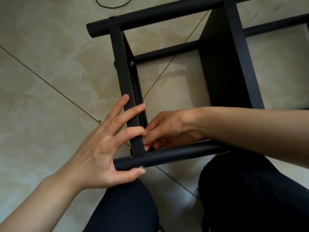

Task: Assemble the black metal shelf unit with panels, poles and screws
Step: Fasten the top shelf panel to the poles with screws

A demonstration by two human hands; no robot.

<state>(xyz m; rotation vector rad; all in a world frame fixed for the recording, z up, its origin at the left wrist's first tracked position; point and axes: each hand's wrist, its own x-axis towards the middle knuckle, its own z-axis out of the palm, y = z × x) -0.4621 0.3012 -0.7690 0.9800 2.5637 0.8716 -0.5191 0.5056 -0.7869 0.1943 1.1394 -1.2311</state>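
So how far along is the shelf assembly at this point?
Partly built: two panels already sit between the poles, with a screw in. In hand: the left hand steadies the near pole while the right hand works the near corner joint. The rest is out of frame.

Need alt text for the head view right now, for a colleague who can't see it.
Both hands work at the near corner of a black metal shelf frame lying on a tiled floor. The left hand steadies a shelf panel and the near pole, thumb by a screw head; the right hand pinches something small inside the joint.
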